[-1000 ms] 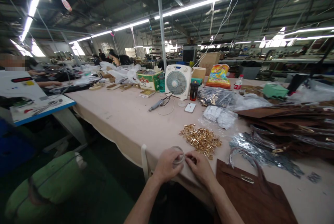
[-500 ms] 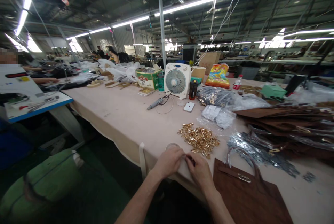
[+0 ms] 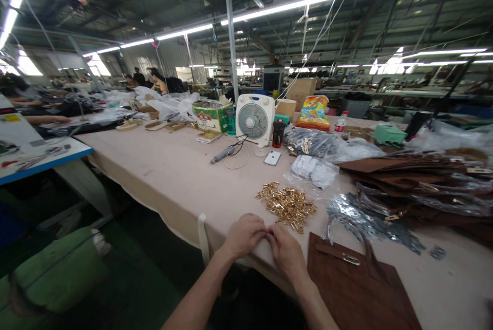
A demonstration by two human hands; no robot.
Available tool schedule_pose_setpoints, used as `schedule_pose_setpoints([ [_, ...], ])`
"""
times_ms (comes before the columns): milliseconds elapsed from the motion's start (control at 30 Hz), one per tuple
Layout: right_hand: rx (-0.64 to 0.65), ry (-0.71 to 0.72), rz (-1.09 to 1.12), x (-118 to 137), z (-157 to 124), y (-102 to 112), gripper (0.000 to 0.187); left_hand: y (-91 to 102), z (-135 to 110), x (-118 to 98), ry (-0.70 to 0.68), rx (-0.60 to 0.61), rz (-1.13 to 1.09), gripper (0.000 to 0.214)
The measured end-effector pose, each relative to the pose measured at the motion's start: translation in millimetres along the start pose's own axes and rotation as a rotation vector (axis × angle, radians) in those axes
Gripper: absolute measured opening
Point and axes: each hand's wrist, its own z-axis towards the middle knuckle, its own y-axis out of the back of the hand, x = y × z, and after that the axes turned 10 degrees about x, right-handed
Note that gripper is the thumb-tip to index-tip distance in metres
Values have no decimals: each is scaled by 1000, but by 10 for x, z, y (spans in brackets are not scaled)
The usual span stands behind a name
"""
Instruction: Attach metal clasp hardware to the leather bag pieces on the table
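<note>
At the table's front edge my left hand and my right hand meet, fingertips pinched together. Whatever lies between the fingers is too small or too hidden to make out. Just beyond them spreads a heap of small gold-coloured metal fittings. A round pale object shows partly behind my left hand. To the right of my right hand lies a brown handbag with a gold clasp and plastic-wrapped handles.
Stacked brown bag pieces and flat silvery pieces occupy the right side. Farther back are a phone, a box fan, a dark tumbler and a corded grey tool. A sewing machine stands left.
The whole view has shifted slightly, so everything sits a little farther left. My right hand's fingers have drawn closer to my left fingertips, both hands staying at the table edge.
</note>
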Motion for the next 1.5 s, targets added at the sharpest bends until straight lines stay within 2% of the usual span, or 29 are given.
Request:
schedule_pose_setpoints([
  [100,12,4,-89,35,-4,10,22,15,12,21,9,13,-45,17],
  [167,31,60,-133,64,-6,19,24,7,21,31,15,17,-72,18],
  [300,57,180,-80,150,-21,52,27,-57,47,61,36,-34,-29,21],
  [433,-117,163,147,211,-74,180,19,-70,112,219,60,-138,75,21],
  [533,-228,105,253,177,-166,388,17,51,185,480,74,-147,134,24],
  [633,-309,-17,315,44,-310,657,19,238,258,784,82,-133,164,27],
  [733,-415,-158,390,-202,-507,893,26,379,327,1026,97,-137,172,28],
  [867,-609,-338,550,-635,-791,1047,37,439,397,1176,128,-167,182,41],
  [933,-711,-360,701,-820,-891,1069,39,435,411,1174,141,-202,186,47],
  [1000,-789,-325,871,-941,-939,1078,38,409,415,1106,156,-257,193,45],
  [1067,-828,-301,998,-992,-942,1083,37,342,419,951,172,-319,203,40],
  [1167,-817,-319,1045,-977,-905,1087,37,127,442,537,144,-386,137,29],
  [1267,-792,-343,1007,-923,-879,1079,39,-211,503,-27,56,-347,-13,23],
  [1333,-787,-364,968,-890,-882,1069,43,-449,577,-401,38,-297,-63,26],
  [1433,-770,-384,918,-859,-905,1058,46,-731,717,-819,142,-253,-56,39],
  [1500,-759,-382,917,-852,-918,1058,46,-841,790,-963,210,-214,-2,31],
])
